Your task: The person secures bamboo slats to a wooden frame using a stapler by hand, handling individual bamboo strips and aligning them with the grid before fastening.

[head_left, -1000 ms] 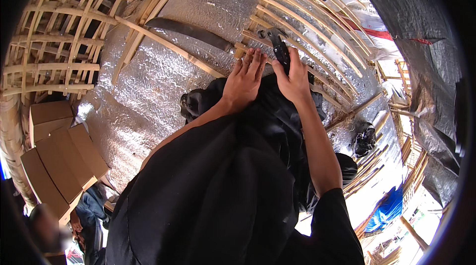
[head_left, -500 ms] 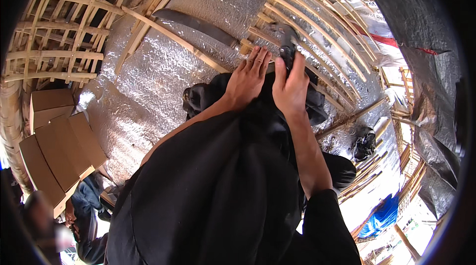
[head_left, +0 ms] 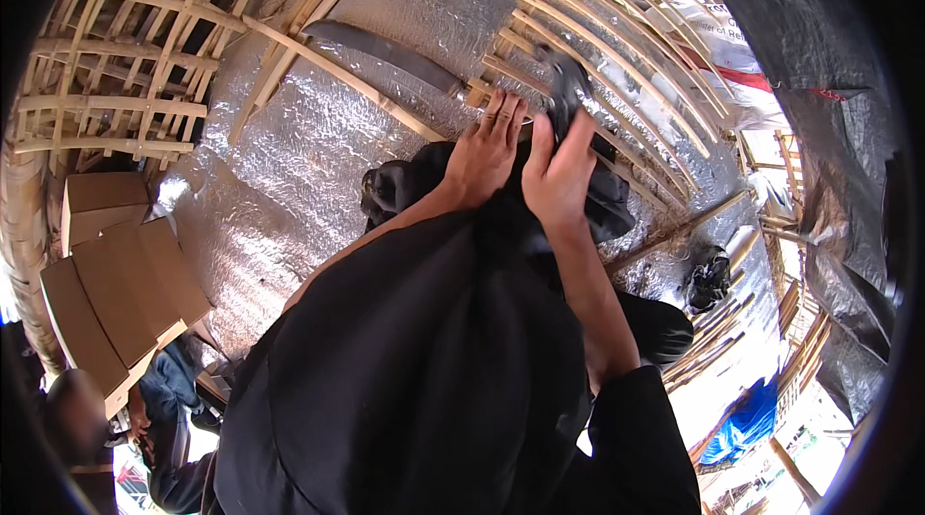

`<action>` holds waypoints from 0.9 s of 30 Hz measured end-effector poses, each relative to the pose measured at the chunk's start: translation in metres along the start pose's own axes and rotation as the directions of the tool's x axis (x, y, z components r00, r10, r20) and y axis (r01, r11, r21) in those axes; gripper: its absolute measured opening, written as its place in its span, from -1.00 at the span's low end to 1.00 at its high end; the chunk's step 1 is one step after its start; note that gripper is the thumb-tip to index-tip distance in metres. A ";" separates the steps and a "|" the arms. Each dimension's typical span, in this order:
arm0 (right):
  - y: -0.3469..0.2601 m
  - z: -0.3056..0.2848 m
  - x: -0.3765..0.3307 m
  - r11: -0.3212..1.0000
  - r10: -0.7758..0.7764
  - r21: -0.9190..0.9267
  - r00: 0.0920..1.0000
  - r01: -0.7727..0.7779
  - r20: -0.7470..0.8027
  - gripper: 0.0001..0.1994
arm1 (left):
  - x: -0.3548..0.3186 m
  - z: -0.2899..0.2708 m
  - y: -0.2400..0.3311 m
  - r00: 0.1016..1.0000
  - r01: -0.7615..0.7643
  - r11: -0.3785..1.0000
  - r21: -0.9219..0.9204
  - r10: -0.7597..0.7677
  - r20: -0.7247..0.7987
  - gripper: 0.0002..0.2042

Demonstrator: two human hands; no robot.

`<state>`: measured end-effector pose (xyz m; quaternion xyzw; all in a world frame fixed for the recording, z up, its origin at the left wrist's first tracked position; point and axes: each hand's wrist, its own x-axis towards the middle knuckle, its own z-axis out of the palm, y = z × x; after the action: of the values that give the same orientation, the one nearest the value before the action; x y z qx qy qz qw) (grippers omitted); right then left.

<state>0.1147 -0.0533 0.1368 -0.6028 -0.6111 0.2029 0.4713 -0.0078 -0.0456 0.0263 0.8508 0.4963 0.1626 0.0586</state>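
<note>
Two bare hands are close together, the right hand (head_left: 561, 176) with fingers clenched round a dark, blurred hammer (head_left: 566, 96) over bamboo slats (head_left: 511, 71) toward the right edge of a silvery sheet (head_left: 289, 154), the left hand (head_left: 482, 157) with fingers outstretched and released, near a curved machete (head_left: 381, 51).

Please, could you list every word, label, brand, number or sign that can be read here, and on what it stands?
White-and-red sheet, upper right: dark printed lettering, partly cut off; I leave its words uncopied.
Hammer in the right hand: blurred, no marking readable.
Cardboard boxes: no lettering that I can make out.
Dark curved blade: no marking that I can make out.
</note>
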 end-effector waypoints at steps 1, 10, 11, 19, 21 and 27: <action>0.008 0.006 -0.006 1.000 0.003 -0.012 1.000 -0.003 -0.008 -0.63 | 0.006 -0.005 0.004 1.000 -0.014 0.997 -0.069 0.012 -0.022 -0.35; 0.004 0.006 -0.037 0.963 0.182 -0.236 0.964 -0.134 0.194 -0.62 | -0.025 0.006 0.015 0.989 0.078 0.960 -0.268 -0.040 0.145 -0.34; 0.004 0.010 -0.032 0.913 0.306 -0.373 0.881 -0.165 0.360 -0.62 | -0.026 0.007 0.019 0.990 0.073 0.960 -0.271 -0.037 0.135 -0.34; -0.002 0.009 -0.035 0.928 0.311 -0.329 0.853 -0.176 0.419 -0.65 | -0.034 -0.007 0.027 0.987 0.029 0.966 -0.258 0.013 0.160 -0.33; -0.022 0.011 -0.023 0.968 0.215 -0.192 0.926 -0.160 0.310 -0.62 | -0.035 0.003 0.014 0.987 -0.008 0.997 -0.082 0.021 0.161 -0.34; 0.008 0.026 -0.061 0.978 0.206 -0.017 0.966 -0.206 0.155 -0.58 | -0.049 0.027 0.006 0.990 -0.010 1.000 -0.014 0.011 0.140 -0.37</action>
<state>0.0876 -0.1000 0.0978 -0.6457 -0.5800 0.2969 0.3982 -0.0162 -0.0891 -0.0078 0.8623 0.4853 0.1061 0.0981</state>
